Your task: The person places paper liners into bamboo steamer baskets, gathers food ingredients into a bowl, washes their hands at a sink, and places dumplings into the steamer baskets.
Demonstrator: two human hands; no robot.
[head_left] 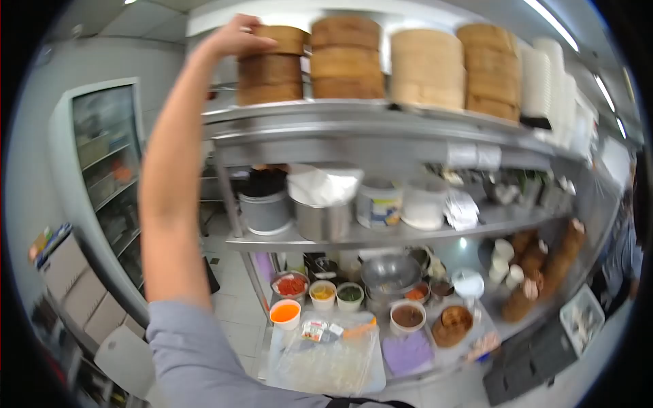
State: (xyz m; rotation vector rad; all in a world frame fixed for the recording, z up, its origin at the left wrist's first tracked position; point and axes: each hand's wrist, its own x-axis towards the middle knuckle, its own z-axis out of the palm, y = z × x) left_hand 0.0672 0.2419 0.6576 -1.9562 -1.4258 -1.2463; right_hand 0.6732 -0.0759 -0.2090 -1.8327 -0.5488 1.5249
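Observation:
My left hand [243,39] is raised high, its fingers closed on the rim of the top bamboo steamer [284,39] in the leftmost stack. That stack stands on the upper metal shelf [326,112]. Right of it are more bamboo steamer stacks [345,58], one of them paler [427,68]. My left arm reaches up along the left side of the shelving. My right hand is out of the picture.
Pots and tubs [379,202] stand on the middle shelf. Below are sauce bowls [285,313], a plastic-covered board [326,360], a purple cloth [407,352] and a small steamer [452,326]. A glass-door fridge [102,156] is left; a person [622,238] is at far right.

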